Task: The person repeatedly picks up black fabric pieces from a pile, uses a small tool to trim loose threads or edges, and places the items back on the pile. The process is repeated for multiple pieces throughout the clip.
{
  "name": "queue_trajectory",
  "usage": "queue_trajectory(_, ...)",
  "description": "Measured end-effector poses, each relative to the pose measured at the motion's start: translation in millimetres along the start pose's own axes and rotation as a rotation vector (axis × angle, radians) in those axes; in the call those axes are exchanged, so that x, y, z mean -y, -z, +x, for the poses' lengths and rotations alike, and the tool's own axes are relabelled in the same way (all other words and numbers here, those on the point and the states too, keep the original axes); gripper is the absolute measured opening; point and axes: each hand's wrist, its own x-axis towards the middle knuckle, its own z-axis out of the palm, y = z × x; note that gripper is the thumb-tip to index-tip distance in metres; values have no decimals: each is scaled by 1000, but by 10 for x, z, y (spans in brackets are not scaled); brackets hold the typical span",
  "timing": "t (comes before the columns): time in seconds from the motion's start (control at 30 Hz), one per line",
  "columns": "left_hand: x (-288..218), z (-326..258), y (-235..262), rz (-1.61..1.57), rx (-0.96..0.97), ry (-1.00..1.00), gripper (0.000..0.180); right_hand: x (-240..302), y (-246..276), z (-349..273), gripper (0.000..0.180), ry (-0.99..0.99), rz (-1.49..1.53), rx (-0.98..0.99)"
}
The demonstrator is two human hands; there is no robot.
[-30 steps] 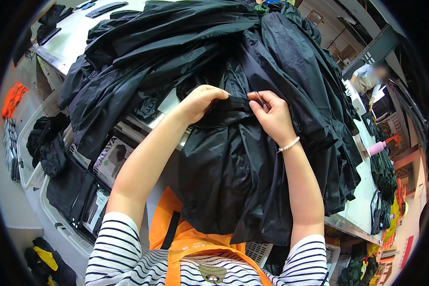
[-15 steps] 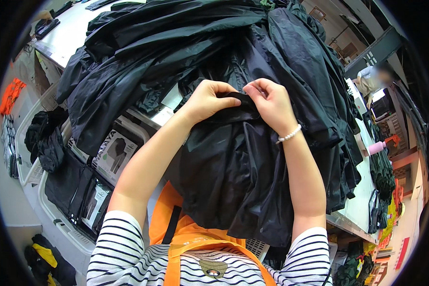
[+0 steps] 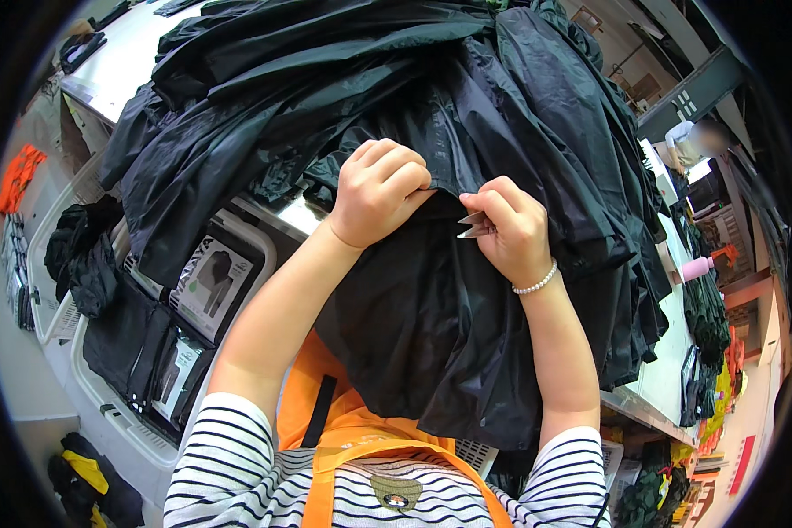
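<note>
A black garment (image 3: pixel 414 326) of thin, shiny cloth hangs in front of me, over a large heap of similar dark garments (image 3: pixel 343 66). My left hand (image 3: pixel 383 189) is closed with its knuckles up, pinching an edge of the garment between thumb and fingers. Just to the right, my right hand (image 3: pixel 512 231) is closed around small thread snips (image 3: pixel 475 226). Their two pointed metal blades stick out toward the left, slightly apart, and the handles are hidden in the palm. The right thumb and forefinger are at the same cloth edge; whether they grip it is hard to tell.
White plastic baskets (image 3: pixel 119 414) at left hold dark clothes and packaged garments (image 3: pixel 216 286). A white table (image 3: pixel 114 75) lies at the far left. At right, a pink bottle (image 3: pixel 697 268) stands on another white table, with a person (image 3: pixel 686 145) beyond.
My left hand has turned over so its knuckles face up. My right hand has moved slightly down and right, and the snips' blades have come into sight.
</note>
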Motion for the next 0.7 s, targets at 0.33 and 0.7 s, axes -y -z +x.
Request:
queue_trajectory(0.33,-202,-208,-183,32,698,-42,18,-42,-514,815,25,-445,450,278)
queue_trajectory(0.7,282,-544,1532,279,413,669,41,-169,-758,561,20,-354,-84,696)
